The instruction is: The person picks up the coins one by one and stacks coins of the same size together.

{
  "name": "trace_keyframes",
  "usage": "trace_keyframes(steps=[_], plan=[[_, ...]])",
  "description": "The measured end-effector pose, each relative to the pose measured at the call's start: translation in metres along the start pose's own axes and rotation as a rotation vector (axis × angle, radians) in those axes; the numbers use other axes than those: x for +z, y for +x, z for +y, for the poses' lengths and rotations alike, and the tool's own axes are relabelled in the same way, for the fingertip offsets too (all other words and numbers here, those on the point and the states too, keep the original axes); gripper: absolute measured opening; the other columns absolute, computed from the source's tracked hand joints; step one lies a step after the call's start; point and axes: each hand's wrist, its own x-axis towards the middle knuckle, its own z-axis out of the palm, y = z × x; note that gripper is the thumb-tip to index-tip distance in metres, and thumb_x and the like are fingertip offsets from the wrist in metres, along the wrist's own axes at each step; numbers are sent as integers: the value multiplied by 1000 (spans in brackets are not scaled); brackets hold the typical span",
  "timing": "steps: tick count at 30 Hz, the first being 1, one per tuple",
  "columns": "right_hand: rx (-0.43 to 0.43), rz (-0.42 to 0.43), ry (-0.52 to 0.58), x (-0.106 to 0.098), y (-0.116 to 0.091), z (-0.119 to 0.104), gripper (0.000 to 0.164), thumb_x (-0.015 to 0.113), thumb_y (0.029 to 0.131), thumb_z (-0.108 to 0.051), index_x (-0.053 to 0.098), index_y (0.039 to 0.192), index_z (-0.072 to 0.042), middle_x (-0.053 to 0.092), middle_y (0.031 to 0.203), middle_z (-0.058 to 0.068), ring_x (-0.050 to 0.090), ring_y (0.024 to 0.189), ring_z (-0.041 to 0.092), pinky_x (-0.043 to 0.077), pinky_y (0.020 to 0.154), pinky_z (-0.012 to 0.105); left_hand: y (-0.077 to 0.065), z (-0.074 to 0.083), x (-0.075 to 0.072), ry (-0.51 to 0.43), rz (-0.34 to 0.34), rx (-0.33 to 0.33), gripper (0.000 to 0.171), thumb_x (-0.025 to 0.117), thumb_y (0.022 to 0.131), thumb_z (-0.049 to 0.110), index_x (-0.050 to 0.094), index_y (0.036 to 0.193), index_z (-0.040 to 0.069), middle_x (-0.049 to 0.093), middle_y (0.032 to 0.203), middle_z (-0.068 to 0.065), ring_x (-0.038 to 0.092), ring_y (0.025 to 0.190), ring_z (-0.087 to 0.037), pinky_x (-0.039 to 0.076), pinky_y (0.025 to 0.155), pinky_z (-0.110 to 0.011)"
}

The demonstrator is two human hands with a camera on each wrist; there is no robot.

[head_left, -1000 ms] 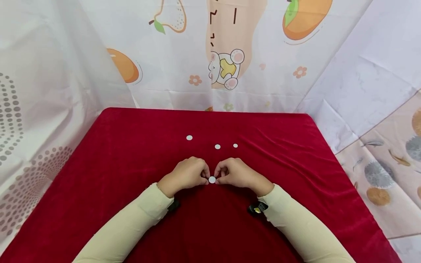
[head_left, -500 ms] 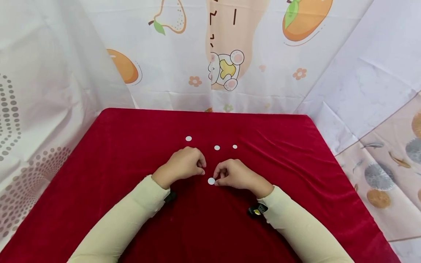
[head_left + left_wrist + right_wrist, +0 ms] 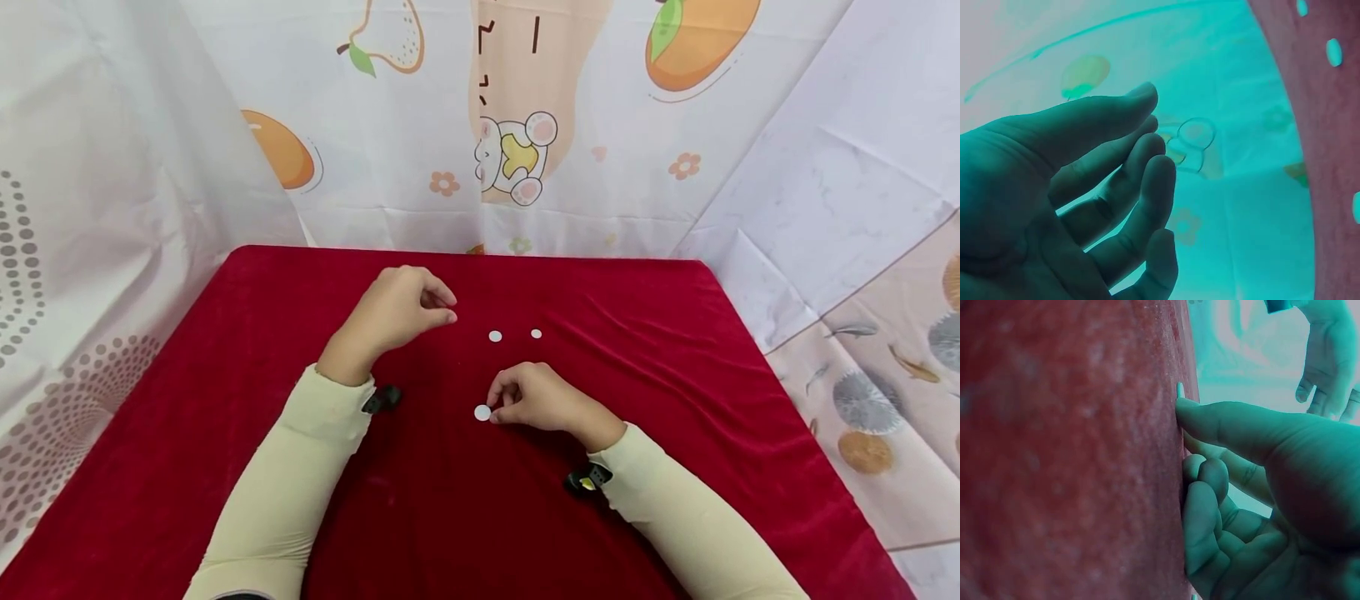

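The left hand (image 3: 393,310), its fingers loosely parted and empty, has moved forward from the near white disc (image 3: 482,412) on the red cloth (image 3: 435,508), leaving only the right hand (image 3: 547,398) pinching that disc's edge.

Support: we see a red cloth (image 3: 450,517) draped over a table, creased toward its right side | Lying on it: we note a near white disc (image 3: 481,412), a middle white disc (image 3: 495,337) farther back, and a smaller white disc (image 3: 536,333) to its right

White disc (image 3: 482,412) flat on cloth (image 3: 225,392)
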Motion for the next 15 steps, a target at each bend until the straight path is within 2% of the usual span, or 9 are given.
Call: trace_keyframes(steps=[6,12,15], plan=[[8,-9,19,3,0,2,12,86,85,-19,76,89,-24,65,67,-8,56,60,4,48,61,23,5,-11,-9,-55,112,-9,13,82,88,18,82,101,15,77,92,0,70,83,-17,57,78,-38],[2,2,10,2,1,3,13,86,84,-18,76,89,-25,65,67,-8,56,60,4,49,62,24,10,-26,-7,-95,220,-27,13,81,89,17,82,101,14,77,96,-3,70,88,-19,56,80,-39],[10,2,2,1,1,4,14,87,84,-19,75,88,-26,64,67,-9,56,61,4,48,63,23,14,-32,-4,-101,247,-45,13,81,90,16,81,103,13,77,98,-5,69,91,-21,55,82,-40]])
